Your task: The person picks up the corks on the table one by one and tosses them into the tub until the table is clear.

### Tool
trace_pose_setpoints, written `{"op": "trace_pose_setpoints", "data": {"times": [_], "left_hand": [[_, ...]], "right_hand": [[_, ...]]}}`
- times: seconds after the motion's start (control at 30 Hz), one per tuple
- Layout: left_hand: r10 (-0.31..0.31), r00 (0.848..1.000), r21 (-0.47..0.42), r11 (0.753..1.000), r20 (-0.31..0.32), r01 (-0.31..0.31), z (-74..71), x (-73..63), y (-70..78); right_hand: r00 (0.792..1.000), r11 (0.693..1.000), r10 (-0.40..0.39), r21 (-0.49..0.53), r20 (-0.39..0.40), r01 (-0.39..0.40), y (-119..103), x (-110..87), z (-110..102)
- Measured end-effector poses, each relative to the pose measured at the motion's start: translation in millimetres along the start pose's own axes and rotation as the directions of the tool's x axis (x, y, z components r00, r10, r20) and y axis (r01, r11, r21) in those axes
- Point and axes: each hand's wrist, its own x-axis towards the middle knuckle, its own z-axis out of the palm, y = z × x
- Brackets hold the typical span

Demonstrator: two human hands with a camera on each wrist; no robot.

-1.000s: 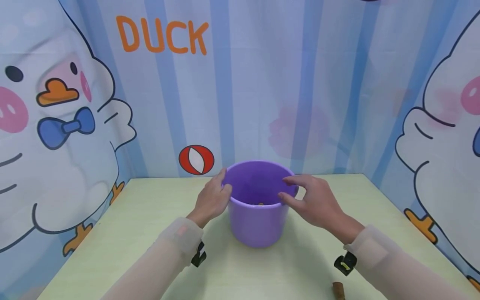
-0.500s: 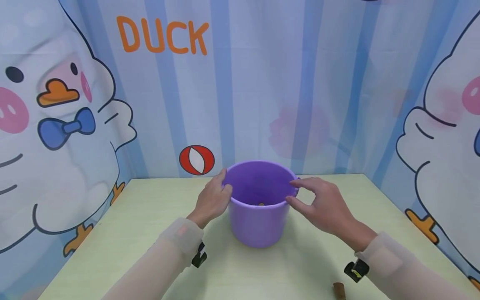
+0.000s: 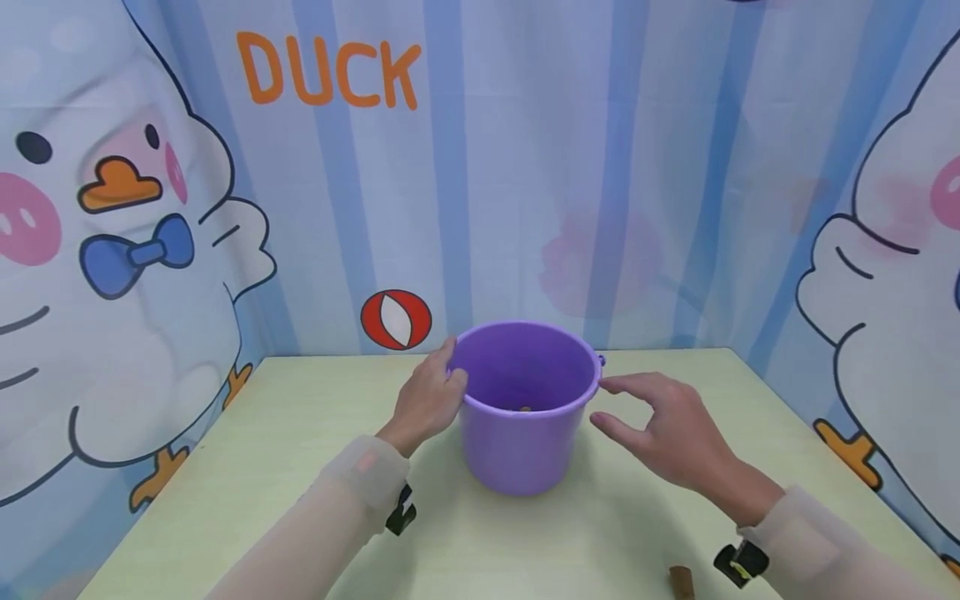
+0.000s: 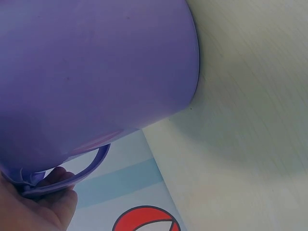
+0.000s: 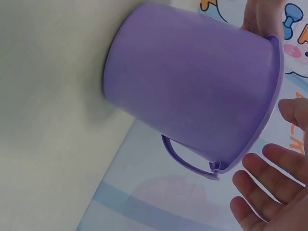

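Note:
A purple plastic bucket (image 3: 517, 454) stands upright on the table, its mouth toward me. My left hand (image 3: 426, 400) grips its rim on the left side, thumb over the edge. In the left wrist view, fingers of that hand curl near the bucket's handle (image 4: 94, 166), which hangs down the far side. Beside the right rim is my right hand (image 3: 663, 429), thumb and fingers spread apart with nothing between them. The right wrist view shows its relaxed fingers (image 5: 269, 180) just off the rim. A small tan thing (image 3: 526, 409) shows inside the bucket, mostly hidden by the front rim.
A brown cork-like cylinder (image 3: 681, 582) lies on the pale table (image 3: 322, 433) at the front right, partly cut off by the frame. Behind the table hangs a blue striped curtain (image 3: 510, 167) printed with white ducks. Each wrist wears a dark strap with a small device.
My right hand has left the bucket's rim and moved right and a little toward me, its fingers opening wider. The left hand and the bucket stay put.

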Motion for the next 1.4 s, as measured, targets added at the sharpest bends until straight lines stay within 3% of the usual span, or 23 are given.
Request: {"op": "trace_pose_setpoints", "data": {"times": [1.4], "left_hand": [[0.014,1.000,0.010,1.000,0.011,-0.014,-2.3,-5.4,0.3]], "right_hand": [[0.984,0.998,0.036,-0.063,0.175,-0.026,8,-45.5,-5]]}}
